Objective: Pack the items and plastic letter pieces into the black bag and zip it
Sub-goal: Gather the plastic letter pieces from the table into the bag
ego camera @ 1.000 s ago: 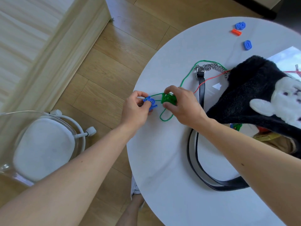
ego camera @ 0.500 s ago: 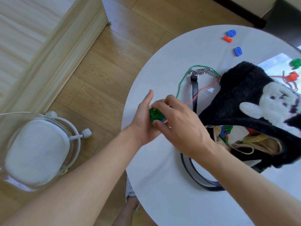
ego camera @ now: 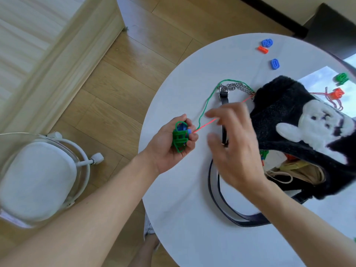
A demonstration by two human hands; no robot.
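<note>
My left hand [ego camera: 173, 143] grips a green letter piece [ego camera: 180, 139] and a blue one [ego camera: 182, 128] at the table's left edge. A green string [ego camera: 207, 101] and a red string [ego camera: 204, 126] run from them toward the black furry bag [ego camera: 289, 116]. My right hand [ego camera: 233, 143] hovers over the table between the pieces and the bag, fingers spread and blurred, holding nothing. The bag lies unzipped with several items inside. Loose pieces lie farther back: two blue [ego camera: 267, 42] [ego camera: 274, 64], orange [ego camera: 263, 49], green [ego camera: 341, 77] and an orange one on string [ego camera: 336, 92].
The round white table [ego camera: 192, 218] carries the bag's black strap [ego camera: 227, 214] and chain [ego camera: 238, 87]. A clear chair with a white cushion [ego camera: 36, 180] stands to the left on the wood floor. A dark object [ego camera: 333, 26] sits beyond the table's far edge.
Both pieces went into my left hand, which has drawn back to the table's edge. My right hand let go and opened, moving right toward the bag.
</note>
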